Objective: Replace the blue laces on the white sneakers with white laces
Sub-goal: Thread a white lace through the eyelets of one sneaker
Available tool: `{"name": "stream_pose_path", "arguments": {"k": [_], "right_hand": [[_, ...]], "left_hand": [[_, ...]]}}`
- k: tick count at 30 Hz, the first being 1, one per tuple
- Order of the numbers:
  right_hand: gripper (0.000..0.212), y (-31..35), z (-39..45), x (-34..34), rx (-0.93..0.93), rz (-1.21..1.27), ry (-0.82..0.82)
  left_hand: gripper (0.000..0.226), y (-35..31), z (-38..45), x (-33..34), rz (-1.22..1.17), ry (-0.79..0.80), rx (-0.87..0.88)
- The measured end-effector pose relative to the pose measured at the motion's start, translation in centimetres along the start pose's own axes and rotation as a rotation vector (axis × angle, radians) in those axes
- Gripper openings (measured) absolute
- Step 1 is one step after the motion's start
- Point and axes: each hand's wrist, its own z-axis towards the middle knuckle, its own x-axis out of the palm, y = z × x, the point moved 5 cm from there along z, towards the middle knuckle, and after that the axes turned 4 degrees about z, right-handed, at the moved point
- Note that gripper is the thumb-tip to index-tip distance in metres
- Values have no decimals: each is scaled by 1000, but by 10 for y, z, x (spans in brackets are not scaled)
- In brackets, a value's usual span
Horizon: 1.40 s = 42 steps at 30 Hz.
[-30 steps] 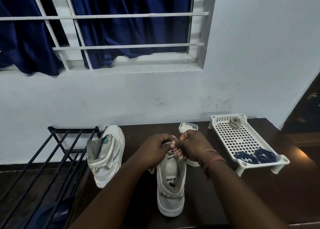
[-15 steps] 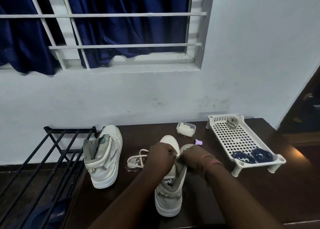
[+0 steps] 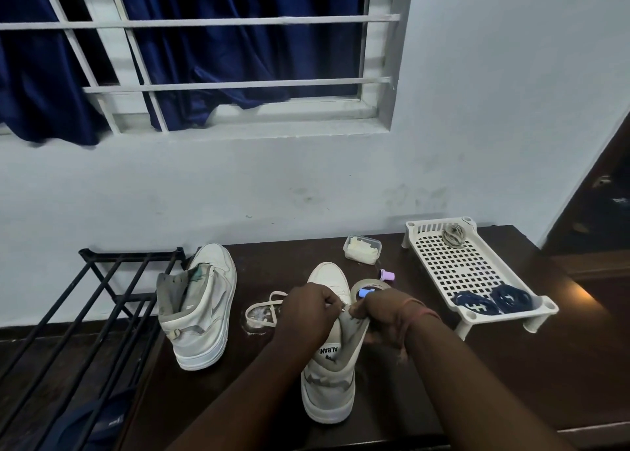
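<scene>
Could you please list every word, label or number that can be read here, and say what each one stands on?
"ALBANI", seen upside down, printed on the inside of the tongue of the near sneaker that both hands are working on; the end of the word may be cut off.
A small pale mark on the dark slipper under the black rack: too small and blurred to read.
Nothing else carries readable text.

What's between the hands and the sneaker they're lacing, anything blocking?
Nothing visible. The left hand and right hand are both already on the near sneaker, fingers curled at its upper where the white lace runs in from a loose loop on the table. The tape roll sits behind, out of the way.
</scene>
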Motion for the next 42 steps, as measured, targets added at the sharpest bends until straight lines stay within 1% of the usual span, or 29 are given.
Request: {"name": "stream_pose_path", "arguments": {"k": [3,5,8,10,13,15,16,17,19,21,22,23,24,25,26,27,28,29,30,31,32,34,35,36,37,39,40,41,42], "right_hand": [[5,1,-2,1,-4,-3,0],[3,2,-5,1,-2,-2,8],[5,5,-11,1,-16,0,51],[10,8,-12,1,-39,-39,71],[12,9,-5,3,-71,-73,68],[9,3,5,3,-36,-20,64],[14,-2,10,4,-14,15,75],[19,-7,16,5,13,40,86],[20,-11,24,6,5,4,77],[21,1,21,-1,-118,-67,11],[20,14,15,-7,-207,-38,-44],[17,30,5,-13,-312,79,-104],[14,44,-1,-24,-428,267,-183],[13,55,-9,-35,-532,482,-249],[13,64,-18,-42,-628,607,-291],[13,69,-19,-47,-689,565,-326],[15,70,-19,-46,-692,363,-354],[17,66,-17,-38,-655,68,-338],[19,58,-14,-29,-601,-226,-280],[17,48,-9,-20,-557,-483,-218],[15,38,-6,-12,-535,-677,-158],[15,29,-1,-5,-490,-891,-91],[17,30,-1,-3,-468,-934,-84],[21,34,-5,-2,-465,-877,-90],[22,40,-7,-1,-512,-788,-71],[12,58,-21,-11,-551,-121,-32],[16,63,-34,-17,-539,288,-8],[23,64,-39,-25,-506,544,-4],[27,65,-43,-29,-508,588,-5]], "left_hand": [[16,1,1,2,43,7,20],[21,0,1,3,103,-26,41],[29,-2,1,5,227,-67,70],[28,-2,1,8,260,-55,87],[13,2,3,7,134,-44,37],[21,4,2,6,102,-25,-13],[24,5,1,6,104,-15,-34],[24,6,1,7,93,-12,-42],[23,8,0,6,78,-11,-68],[28,8,-2,0,134,-53,-94],[31,8,-4,-5,188,-82,-118],[33,10,-6,-8,215,-100,-165],[35,14,-10,-11,183,-101,-239],[38,21,-12,-10,111,-91,-319],[44,31,-14,-7,14,-60,-405],[54,38,-15,-3,-94,-16,-466],[63,42,-14,0,-203,38,-501],[69,46,-14,4,-282,87,-520],[69,45,-14,5,-318,124,-524],[65,45,-13,5,-323,149,-518],[61,43,-13,4,-305,155,-506],[58,41,-12,3,-276,172,-480],[58,41,-13,3,-279,178,-479],[57,40,-13,3,-285,180,-480],[56,40,-14,4,-283,172,-474],[56,43,-13,6,-287,173,-480],[57,42,-13,5,-292,175,-479],[59,44,-13,5,-293,172,-476],[62,44,-13,6,-304,173,-481]]}}
